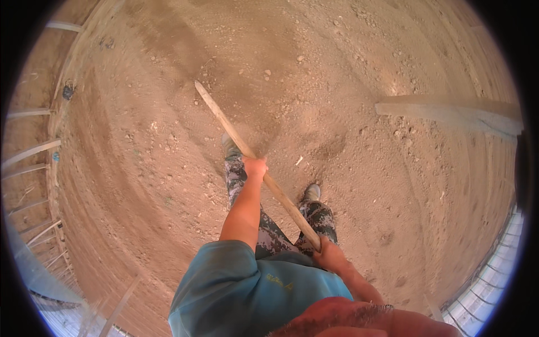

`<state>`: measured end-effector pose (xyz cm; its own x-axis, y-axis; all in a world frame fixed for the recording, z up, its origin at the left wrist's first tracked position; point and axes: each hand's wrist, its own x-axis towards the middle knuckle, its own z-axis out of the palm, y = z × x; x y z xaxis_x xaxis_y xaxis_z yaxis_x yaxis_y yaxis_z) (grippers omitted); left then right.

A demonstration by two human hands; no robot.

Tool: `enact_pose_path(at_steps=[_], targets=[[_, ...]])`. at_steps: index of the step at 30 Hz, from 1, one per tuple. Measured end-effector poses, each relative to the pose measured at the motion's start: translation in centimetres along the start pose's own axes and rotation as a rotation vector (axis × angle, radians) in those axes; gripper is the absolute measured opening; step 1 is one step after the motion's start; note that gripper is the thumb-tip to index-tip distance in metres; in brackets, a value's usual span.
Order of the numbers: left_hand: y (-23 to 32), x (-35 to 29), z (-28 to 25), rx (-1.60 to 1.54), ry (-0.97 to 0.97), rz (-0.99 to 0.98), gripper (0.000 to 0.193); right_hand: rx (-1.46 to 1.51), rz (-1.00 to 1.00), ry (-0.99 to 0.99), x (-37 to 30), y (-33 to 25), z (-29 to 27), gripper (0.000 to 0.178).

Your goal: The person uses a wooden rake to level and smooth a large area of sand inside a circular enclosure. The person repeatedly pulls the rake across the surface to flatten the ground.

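A long pale wooden pole [285, 203] slants across the front of my body, its far end up and to the left over the soil. My left hand [255, 167] is wrapped round it near the middle, with the arm stretched forward. Close to my waist, my right hand [330, 255] grips the near end, elbow bent. No tool head shows at the far end, which looks slightly narrowed. Whether that end touches the ground I cannot tell.
Loose brown dirt [314, 73] with pebbles and clods lies all around. A pale upright post [449, 109] stands to the right. Along the left edge runs a row of pale bars [33, 147]. My shoes [312, 192] are planted apart, the left one farther forward.
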<state>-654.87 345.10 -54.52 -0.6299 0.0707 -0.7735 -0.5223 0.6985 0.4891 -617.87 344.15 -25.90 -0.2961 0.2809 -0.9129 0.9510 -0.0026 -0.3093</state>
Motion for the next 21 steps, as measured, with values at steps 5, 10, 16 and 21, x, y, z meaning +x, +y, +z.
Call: enact_pose_path(at_steps=[5, 10, 16, 21], targets=[[-11.6, -16.6, 8.9, -0.107, -0.102, -0.095, 0.07, 0.005, 0.147, 0.024, -9.3, 17.4, 0.6, 0.039], [-25.0, -31.1, 13.4, -0.321, -0.327, -0.541, 0.045, -0.198, 0.43, 0.094, -21.1, 31.5, 3.7, 0.035], [-28.1, -41.6, 14.0, -0.01, -0.44, -0.76, 0.029, -0.25, 0.565, 0.088, -30.2, 37.9, 7.6, 0.034], [-23.3, -31.0, 8.6, 0.044, -0.35, -0.494, 0.034, -0.165, 0.633, 0.036, -22.2, 26.7, 12.4, 0.037]])
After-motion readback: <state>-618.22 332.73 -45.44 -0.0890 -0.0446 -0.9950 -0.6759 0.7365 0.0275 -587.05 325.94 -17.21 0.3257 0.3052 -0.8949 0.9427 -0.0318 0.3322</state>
